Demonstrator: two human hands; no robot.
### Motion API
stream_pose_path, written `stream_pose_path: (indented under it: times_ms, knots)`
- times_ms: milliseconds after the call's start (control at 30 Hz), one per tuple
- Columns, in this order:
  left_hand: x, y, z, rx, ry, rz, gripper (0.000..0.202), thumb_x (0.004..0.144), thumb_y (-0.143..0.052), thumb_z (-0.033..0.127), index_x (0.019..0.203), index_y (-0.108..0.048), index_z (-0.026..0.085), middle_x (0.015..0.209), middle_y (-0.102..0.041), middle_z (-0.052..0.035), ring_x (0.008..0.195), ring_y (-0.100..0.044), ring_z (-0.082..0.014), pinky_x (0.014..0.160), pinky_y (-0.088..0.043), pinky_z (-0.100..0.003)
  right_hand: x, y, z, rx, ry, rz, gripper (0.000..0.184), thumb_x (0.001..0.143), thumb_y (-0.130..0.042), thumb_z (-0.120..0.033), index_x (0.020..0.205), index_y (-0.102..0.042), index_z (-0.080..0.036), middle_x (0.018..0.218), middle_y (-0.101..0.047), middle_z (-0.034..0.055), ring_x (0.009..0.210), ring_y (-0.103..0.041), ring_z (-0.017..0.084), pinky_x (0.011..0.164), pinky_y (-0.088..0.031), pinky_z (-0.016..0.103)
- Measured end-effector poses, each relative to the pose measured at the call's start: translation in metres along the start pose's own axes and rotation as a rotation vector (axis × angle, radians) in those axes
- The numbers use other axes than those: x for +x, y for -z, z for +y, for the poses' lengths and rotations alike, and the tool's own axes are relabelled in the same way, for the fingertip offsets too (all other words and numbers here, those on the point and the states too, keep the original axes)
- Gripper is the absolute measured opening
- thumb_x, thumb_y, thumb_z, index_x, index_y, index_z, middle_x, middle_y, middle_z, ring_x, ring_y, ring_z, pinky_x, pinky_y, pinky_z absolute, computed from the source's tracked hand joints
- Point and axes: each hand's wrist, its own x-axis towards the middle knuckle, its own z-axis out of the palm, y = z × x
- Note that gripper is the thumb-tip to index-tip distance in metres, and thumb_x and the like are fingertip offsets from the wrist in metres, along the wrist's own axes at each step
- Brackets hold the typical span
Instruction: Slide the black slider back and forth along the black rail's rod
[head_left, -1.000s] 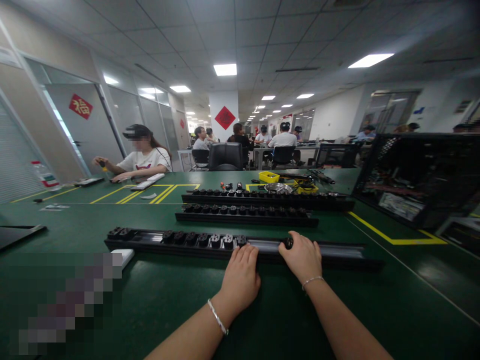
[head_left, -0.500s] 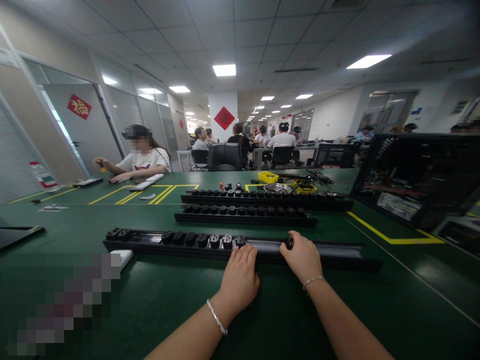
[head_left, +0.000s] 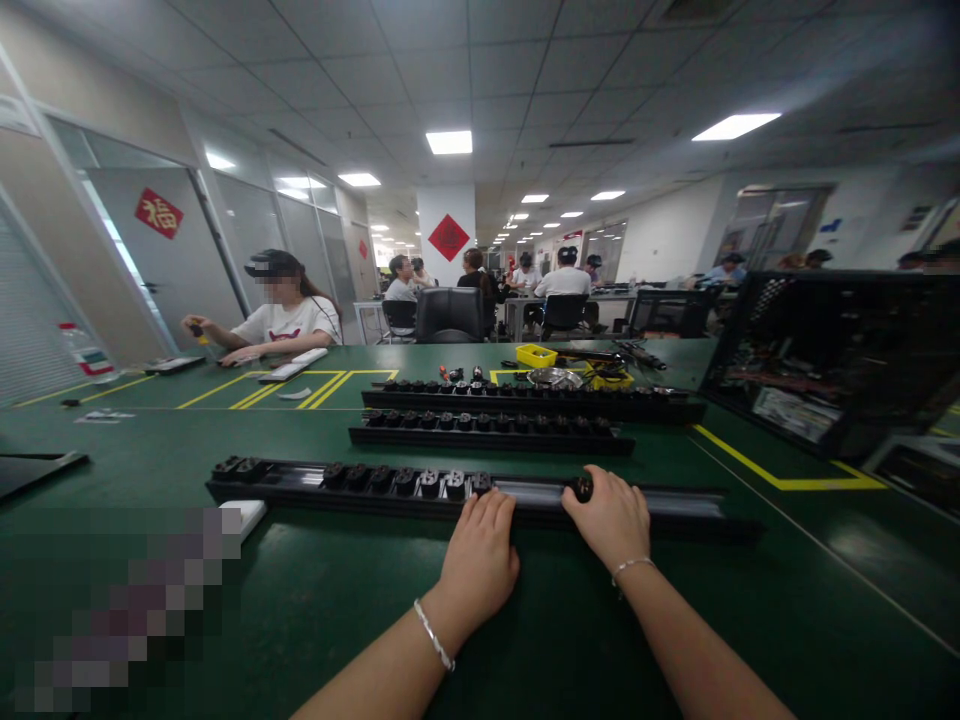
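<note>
A long black power strip rail [head_left: 675,502] lies across the green table [head_left: 337,600] in front of me, with several black socket modules [head_left: 420,481] seated along its left half. My left hand [head_left: 480,555] rests on the rail's near edge, fingers curled over it just right of the last seated module. My right hand [head_left: 611,518] is closed on a small black socket module [head_left: 581,488] sitting in the rail's channel.
Two more filled black rails [head_left: 487,432] [head_left: 525,400] lie further back. Behind them are a yellow tray [head_left: 538,354] and a metal bowl [head_left: 555,377]. A black mesh case [head_left: 832,355] stands at right. A white block [head_left: 241,516] lies near left. A seated person [head_left: 281,310] works at far left.
My right hand with the module has shifted slightly right along the rail. The left hand stays put.
</note>
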Motion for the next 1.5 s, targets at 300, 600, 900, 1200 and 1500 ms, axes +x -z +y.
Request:
stream_pose_path:
  times_ms: [300,600,900,1200,1500]
  knots:
    - [0.0,0.0,0.001,0.005,0.007,-0.008,0.055,0.072,-0.045,0.015,0.126,-0.037,0.017,0.129,-0.046,-0.0077,0.124,-0.035,-0.0219,0.107,-0.024,-0.045,0.002,0.003,0.002,0.037,0.004,-0.028,0.046,0.074,-0.041,-0.037,0.113,-0.05,-0.013,0.111,-0.059,0.0121,0.106,-0.049,0.024,0.094,-0.027,0.038]
    - [0.0,0.002,0.001,0.004,0.011,-0.016,0.054,0.073,-0.045,0.015,0.126,-0.037,0.017,0.129,-0.047,-0.0076,0.123,-0.036,-0.0211,0.107,-0.024,-0.043,0.002,0.003,0.002,0.038,-0.005,0.001,0.045,0.073,-0.043,-0.035,0.112,-0.05,-0.014,0.108,-0.06,0.0115,0.105,-0.05,0.024,0.094,-0.025,0.042]
    - [0.0,0.002,0.001,0.007,0.013,-0.021,0.054,0.073,-0.046,0.016,0.126,-0.035,0.018,0.13,-0.045,-0.0069,0.124,-0.035,-0.0205,0.107,-0.024,-0.043,0.004,0.006,0.008,0.041,0.009,-0.02,0.043,0.074,-0.042,-0.033,0.111,-0.05,-0.013,0.107,-0.06,0.0118,0.102,-0.051,0.023,0.096,-0.025,0.041]
    - [0.0,0.001,0.001,-0.008,0.01,-0.004,0.055,0.072,-0.047,0.016,0.126,-0.037,0.017,0.129,-0.046,-0.0075,0.123,-0.036,-0.0213,0.107,-0.024,-0.043,0.006,0.007,0.012,0.041,0.006,-0.016,0.043,0.073,-0.043,-0.034,0.11,-0.051,-0.014,0.107,-0.06,0.0111,0.103,-0.051,0.024,0.095,-0.025,0.041]
    - [0.0,0.002,0.0,-0.009,0.005,-0.013,0.054,0.073,-0.046,0.016,0.126,-0.036,0.017,0.13,-0.046,-0.0076,0.124,-0.035,-0.0213,0.107,-0.023,-0.044,0.006,0.011,0.014,0.027,-0.008,-0.053,0.045,0.074,-0.041,-0.035,0.112,-0.051,-0.014,0.109,-0.059,0.0111,0.105,-0.05,0.025,0.098,-0.022,0.044]
